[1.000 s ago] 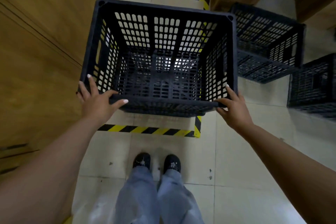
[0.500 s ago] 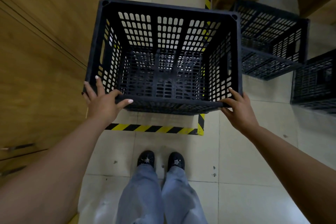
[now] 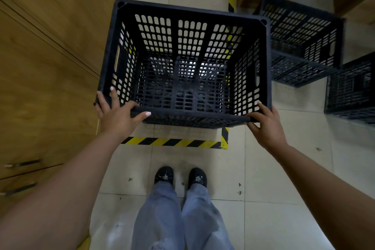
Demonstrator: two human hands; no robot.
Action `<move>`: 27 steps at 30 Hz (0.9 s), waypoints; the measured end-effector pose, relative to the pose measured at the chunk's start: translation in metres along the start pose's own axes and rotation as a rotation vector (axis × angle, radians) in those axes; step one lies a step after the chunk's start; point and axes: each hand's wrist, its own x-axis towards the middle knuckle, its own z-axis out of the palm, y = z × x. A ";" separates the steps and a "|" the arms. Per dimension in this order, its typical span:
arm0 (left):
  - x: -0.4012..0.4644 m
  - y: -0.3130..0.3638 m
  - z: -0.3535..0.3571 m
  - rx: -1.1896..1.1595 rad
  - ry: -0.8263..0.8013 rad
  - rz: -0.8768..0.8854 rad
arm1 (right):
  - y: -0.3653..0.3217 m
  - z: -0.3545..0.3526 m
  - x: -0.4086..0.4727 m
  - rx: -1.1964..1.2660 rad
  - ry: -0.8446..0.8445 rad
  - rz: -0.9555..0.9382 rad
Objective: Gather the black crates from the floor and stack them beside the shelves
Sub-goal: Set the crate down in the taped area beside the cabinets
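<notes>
- Placing step: the black crate point(image 3: 188, 67) fills centre frame, above the taped floor bay point(image 3: 172, 141).
- Left hand point(image 3: 117, 113) and right hand point(image 3: 265, 126) clasp its near rim corners.
- Next, I judge: lower it squarely; more crates point(image 3: 300, 40) wait upper right.
</notes>
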 end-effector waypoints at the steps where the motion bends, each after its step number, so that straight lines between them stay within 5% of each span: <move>1: -0.001 -0.001 -0.001 0.019 -0.012 -0.001 | 0.000 0.000 -0.001 -0.008 -0.007 0.008; 14: 0.012 -0.008 -0.008 0.170 -0.018 0.002 | -0.015 0.006 -0.001 -0.197 -0.106 0.064; 27: 0.028 0.002 -0.023 0.116 -0.214 -0.040 | -0.016 -0.005 0.036 -0.289 -0.165 0.010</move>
